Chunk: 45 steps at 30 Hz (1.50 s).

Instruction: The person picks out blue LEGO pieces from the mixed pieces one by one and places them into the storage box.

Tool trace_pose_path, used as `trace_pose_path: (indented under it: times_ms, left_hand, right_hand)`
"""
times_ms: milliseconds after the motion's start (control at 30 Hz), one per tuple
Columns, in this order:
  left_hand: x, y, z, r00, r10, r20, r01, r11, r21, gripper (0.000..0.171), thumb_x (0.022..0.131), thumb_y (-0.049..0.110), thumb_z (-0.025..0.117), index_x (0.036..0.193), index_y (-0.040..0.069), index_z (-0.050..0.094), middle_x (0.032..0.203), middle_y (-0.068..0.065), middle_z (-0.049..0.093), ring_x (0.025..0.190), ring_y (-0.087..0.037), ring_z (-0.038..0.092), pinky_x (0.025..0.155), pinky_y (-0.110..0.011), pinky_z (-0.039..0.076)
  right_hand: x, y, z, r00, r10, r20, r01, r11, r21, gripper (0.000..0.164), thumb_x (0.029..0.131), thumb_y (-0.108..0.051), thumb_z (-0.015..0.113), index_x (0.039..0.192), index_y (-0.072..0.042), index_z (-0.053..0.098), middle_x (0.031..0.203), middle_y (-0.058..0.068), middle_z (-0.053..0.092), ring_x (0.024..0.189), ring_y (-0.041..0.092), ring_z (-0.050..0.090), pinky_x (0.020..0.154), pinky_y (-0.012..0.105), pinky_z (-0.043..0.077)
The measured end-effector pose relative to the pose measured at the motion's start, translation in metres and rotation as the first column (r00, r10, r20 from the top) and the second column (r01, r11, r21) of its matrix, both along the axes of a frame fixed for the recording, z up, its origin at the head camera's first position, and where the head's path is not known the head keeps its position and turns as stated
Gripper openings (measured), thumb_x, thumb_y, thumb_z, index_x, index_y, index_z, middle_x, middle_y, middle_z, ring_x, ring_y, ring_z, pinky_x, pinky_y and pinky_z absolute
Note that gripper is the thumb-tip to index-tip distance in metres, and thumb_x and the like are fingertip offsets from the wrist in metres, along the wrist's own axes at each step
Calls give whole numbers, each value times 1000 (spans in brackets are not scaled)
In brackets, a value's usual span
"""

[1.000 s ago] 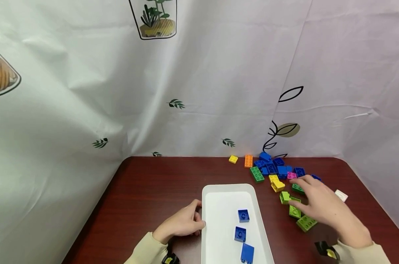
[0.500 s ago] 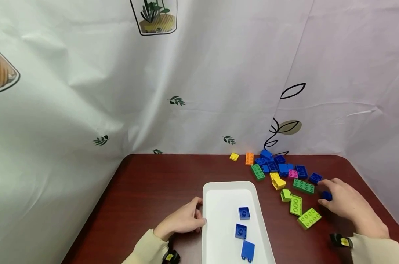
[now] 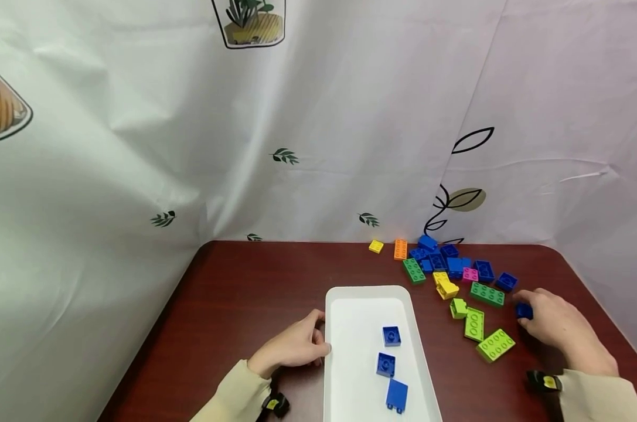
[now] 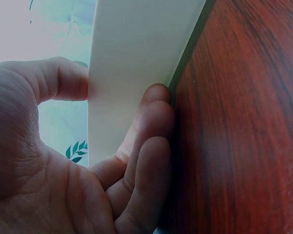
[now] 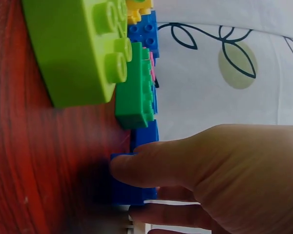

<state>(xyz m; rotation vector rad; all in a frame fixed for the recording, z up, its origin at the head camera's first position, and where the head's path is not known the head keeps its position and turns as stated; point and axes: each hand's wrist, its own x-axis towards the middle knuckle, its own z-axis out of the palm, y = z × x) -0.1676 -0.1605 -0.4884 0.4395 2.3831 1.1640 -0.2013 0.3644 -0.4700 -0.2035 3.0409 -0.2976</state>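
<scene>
Gripping: right hand (image 3: 558, 323), one blue brick (image 3: 523, 311) — left hand (image 3: 292, 346), one tray (image 3: 352, 334) (three bricks (image 3: 386, 364) inside).

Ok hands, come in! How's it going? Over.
Left hand holding white tray by one edge. Right hand pinching blue block. Three blue blocks in tray. Lime block between right hand and tray, maybe in the way.

Tray (image 3: 355, 351) cut off below, sleeves (image 3: 235, 394) too; held blue brick (image 3: 523, 310) part-hidden
</scene>
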Motion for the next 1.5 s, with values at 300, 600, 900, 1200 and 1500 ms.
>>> trace_pose_path:
  times_ms: [300, 600, 900, 1200, 1500]
  left_hand:
    - [-2, 2, 4, 1000, -7, 8, 7, 1000, 7, 56, 87, 18, 63, 139, 7, 44, 68, 4, 64, 59, -14, 65, 59, -24, 46]
    - [-3, 2, 3, 1000, -8, 0, 8, 1000, -4, 56, 87, 18, 63, 139, 7, 44, 69, 4, 63, 60, -15, 65, 59, -24, 45]
    - [-3, 2, 2, 1000, -6, -1, 6, 1000, -2, 56, 88, 18, 63, 139, 7, 44, 70, 4, 64, 59, -14, 65, 59, -24, 46]
    - [-2, 2, 2, 1000, -7, 0, 7, 1000, 2, 56, 87, 19, 64, 139, 7, 44, 70, 4, 64, 59, -14, 66, 58, -24, 46]
    - [-1, 1, 1, 1000, 6, 8, -6, 1000, -11, 55, 88, 19, 63, 139, 9, 44, 70, 5, 65, 61, -16, 66, 60, -25, 45]
  right_hand:
    - [1, -4, 4, 999, 7, -45, -7, 1000, -7, 33, 79, -8, 79, 111, -2, 72, 110, 30, 65, 102, 55, 61, 80, 67, 49]
    - [9, -46, 24, 977, 85, -194, -98, 994, -57, 42, 79, -16, 85, 116, -2, 72, 108, 22, 66, 87, 36, 66, 78, 61, 56]
    - [21, -94, 39, 942, 207, -266, -228, 972, -52, 34, 81, -18, 86, 113, -11, 74, 109, 12, 68, 88, 28, 69, 76, 54, 58]
    - [42, -143, 53, 904, 335, -264, -367, 926, -85, 31, 83, -20, 86, 112, -23, 75, 101, -12, 64, 86, 5, 59, 73, 30, 57]
    - [54, -181, 51, 858, 487, -162, -510, 846, -157, 31, 84, -22, 86, 113, -26, 74, 102, -16, 62, 84, -4, 56, 74, 24, 57]
